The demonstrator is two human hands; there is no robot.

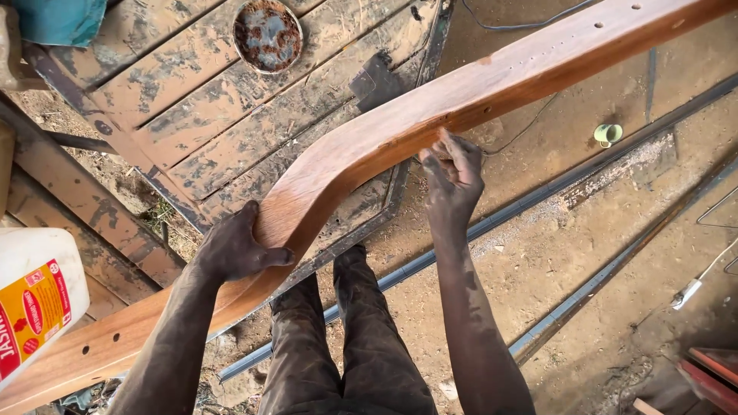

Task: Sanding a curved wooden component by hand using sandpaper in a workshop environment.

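A long curved piece of reddish-brown wood (361, 146) runs from the lower left to the upper right, with small holes near both ends. My left hand (234, 250) grips its near edge at the bend, thumb on top. My right hand (453, 180) presses against the lower edge just past the bend, fingers bunched around something small that I cannot make out. My legs in dark dusty trousers (346, 338) stand below the wood.
A worn, paint-flaked wooden door panel (207, 107) lies on the dirt floor with a rusty round tin (267, 34) on it. A white plastic jug (34, 296) stands at the left. Metal rails (538, 200), a cable and a small green cup (607, 134) lie on the ground.
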